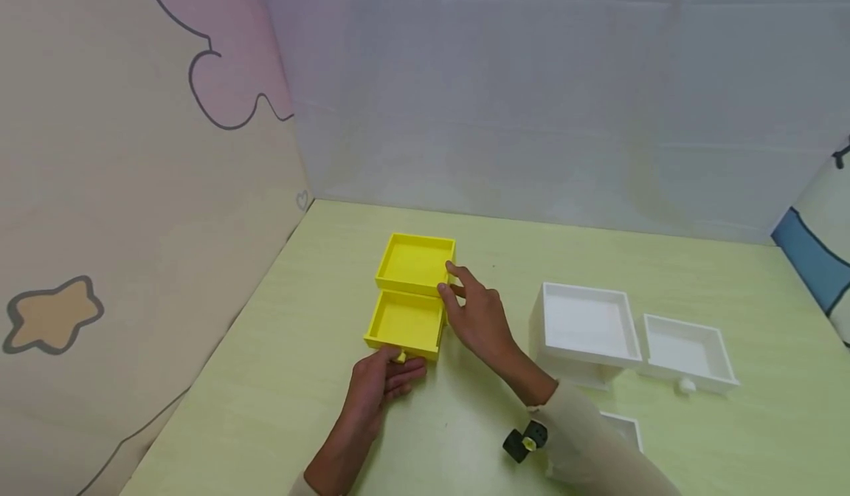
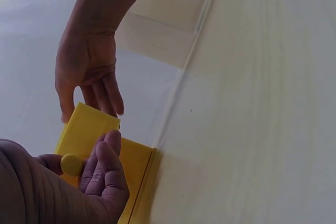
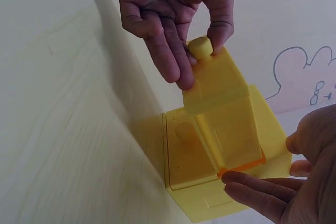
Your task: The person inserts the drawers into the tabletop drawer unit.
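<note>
A small yellow cabinet stands left of the table's middle. Its upper drawer juts out toward me; in the right wrist view the lower drawer sits flush below it. With thumb and fingers, my left hand pinches the upper drawer's round knob. My right hand rests at the cabinet's right front corner. Its fingers are extended along the side near the drawer, with the thumb by the top edge. Both drawer tray and cabinet top look bare.
To the right stands a white cabinet with an open front. Beside it lies a loose white drawer with a knob. Another white drawer is partly hidden by my right sleeve. A grey-white sheet rises behind the table.
</note>
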`<move>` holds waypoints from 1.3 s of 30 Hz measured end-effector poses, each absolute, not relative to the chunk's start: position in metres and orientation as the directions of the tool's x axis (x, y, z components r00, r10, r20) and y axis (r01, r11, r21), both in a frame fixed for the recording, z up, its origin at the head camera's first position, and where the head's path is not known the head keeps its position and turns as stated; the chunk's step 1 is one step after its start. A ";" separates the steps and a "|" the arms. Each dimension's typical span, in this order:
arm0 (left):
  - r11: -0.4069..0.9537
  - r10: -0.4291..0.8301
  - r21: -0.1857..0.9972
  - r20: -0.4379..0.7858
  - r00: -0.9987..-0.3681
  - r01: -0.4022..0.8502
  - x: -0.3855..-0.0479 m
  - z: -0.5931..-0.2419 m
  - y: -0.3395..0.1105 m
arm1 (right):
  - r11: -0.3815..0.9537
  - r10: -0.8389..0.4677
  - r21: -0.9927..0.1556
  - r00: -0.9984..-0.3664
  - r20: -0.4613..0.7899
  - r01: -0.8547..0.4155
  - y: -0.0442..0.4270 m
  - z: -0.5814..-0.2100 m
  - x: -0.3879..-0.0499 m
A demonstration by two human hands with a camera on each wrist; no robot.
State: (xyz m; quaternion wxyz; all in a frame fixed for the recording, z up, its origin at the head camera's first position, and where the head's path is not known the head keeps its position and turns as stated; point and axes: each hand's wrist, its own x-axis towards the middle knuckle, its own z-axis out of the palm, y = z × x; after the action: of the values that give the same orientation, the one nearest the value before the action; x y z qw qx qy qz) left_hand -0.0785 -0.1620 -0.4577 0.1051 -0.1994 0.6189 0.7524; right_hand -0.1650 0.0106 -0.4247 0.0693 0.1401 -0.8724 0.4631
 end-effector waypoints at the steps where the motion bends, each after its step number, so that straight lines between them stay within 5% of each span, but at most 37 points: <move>1: -0.213 -0.087 0.888 -0.433 -0.897 -0.407 -0.079 -0.458 -0.162 | 0.534 -0.178 -0.789 -0.952 0.248 -0.305 0.011 -0.424 -0.165; 39: -0.254 -0.093 0.885 -0.424 -0.901 -0.391 -0.085 -0.455 -0.164 | 0.552 -0.173 -0.774 -0.951 0.258 -0.310 0.009 -0.426 -0.164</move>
State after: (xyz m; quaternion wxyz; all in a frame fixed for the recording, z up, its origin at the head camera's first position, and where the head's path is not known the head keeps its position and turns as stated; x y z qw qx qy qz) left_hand -0.0852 -0.1639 -0.4546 0.0972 -0.2004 0.6028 0.7662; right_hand -0.1642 0.0092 -0.4255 0.0758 0.1377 -0.8776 0.4528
